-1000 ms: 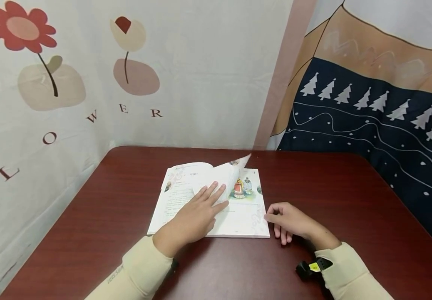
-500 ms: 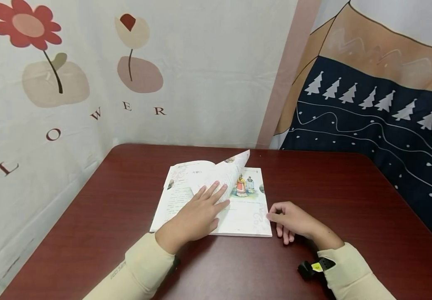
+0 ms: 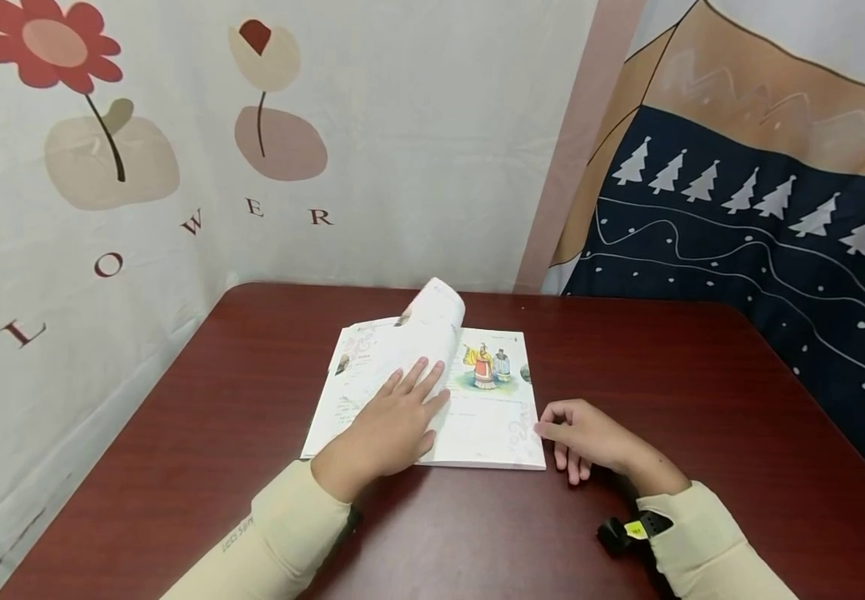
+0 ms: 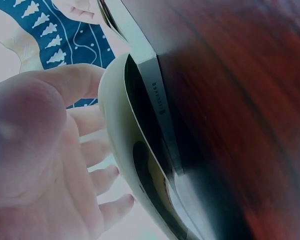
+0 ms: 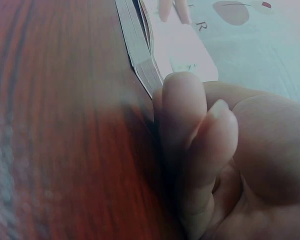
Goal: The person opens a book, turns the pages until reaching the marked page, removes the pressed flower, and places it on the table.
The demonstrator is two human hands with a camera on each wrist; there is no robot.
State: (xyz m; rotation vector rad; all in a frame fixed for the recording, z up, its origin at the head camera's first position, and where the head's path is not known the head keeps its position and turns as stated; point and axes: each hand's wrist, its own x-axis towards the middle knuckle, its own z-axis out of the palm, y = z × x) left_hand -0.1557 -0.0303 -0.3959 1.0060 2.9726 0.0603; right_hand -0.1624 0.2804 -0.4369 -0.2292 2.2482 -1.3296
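Note:
An open book (image 3: pixel 488 433) lies on the table, with printed text on the left page and a coloured picture of robed figures on the right. My left hand (image 3: pixel 395 421) rests on a turning page with fingers spread and straight. That page (image 3: pixel 436 312) stands up in a curl at the top, folded over to the left. In the left wrist view the palm of my left hand (image 4: pixel 50 145) lies beside the bulging pages (image 4: pixel 120 120). My right hand (image 3: pixel 586 437) pinches the book's right edge near the lower corner, thumb and index finger together, the other fingers curled below.
The dark red wooden table (image 3: pixel 252 367) reaches back to a pale curtain (image 3: pixel 417 150) printed with flowers and letters. On the right hangs a navy cloth (image 3: pixel 702 242) with white trees. A black device (image 3: pixel 616 535) is strapped to the right wrist.
The raised page has swung over to the left, from leaning right to curling upward and leftward. My left hand has shifted slightly left on it. The right hand keeps its place.

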